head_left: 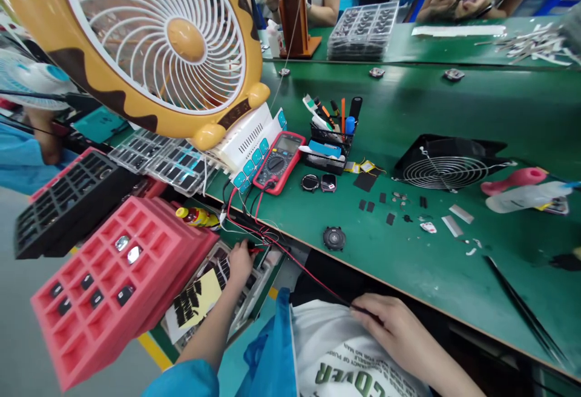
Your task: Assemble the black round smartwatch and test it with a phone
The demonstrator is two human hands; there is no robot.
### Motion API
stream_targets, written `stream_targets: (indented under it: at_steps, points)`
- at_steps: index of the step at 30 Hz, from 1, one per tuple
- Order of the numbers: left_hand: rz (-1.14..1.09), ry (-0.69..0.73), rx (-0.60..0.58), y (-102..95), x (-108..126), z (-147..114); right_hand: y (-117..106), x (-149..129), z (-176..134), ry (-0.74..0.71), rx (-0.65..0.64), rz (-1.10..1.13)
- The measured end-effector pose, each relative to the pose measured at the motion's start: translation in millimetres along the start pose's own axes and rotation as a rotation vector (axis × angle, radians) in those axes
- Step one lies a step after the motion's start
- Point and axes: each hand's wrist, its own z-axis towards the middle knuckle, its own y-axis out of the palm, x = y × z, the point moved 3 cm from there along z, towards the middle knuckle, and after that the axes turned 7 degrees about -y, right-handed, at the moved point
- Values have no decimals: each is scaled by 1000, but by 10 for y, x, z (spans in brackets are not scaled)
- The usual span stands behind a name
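Right fingers [370, 304] curled, seemingly pinched

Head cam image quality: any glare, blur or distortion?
Head view: pale sheen on the green bench, bright glints on the clear tray stack; head view: wide-angle stretch, fan looming upper left; head view: dark item at right edge too blurred to identify, multimeter display unreadable.

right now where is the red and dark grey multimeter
In the head view, the red and dark grey multimeter sits just left of the middle, on the green bench, between the white plastic fan base and the black plastic tool holder.
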Motion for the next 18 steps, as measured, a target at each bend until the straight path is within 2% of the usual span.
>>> stream_targets:
  at_steps: [5,12,16,18]
  points:
    - [32,-29,23,-26,-5,-45,7,-18,29,91,-88,50]
    - [-14,-41,24,-81,54,-88,30,-51,27,94,-102,60]
    - [-73,-21,22,-246,56,-203,31,-37,0,69,-65,-9]
    - [-134,63,-41,-376,80,-361,32,-19,-3,35,-20,-79]
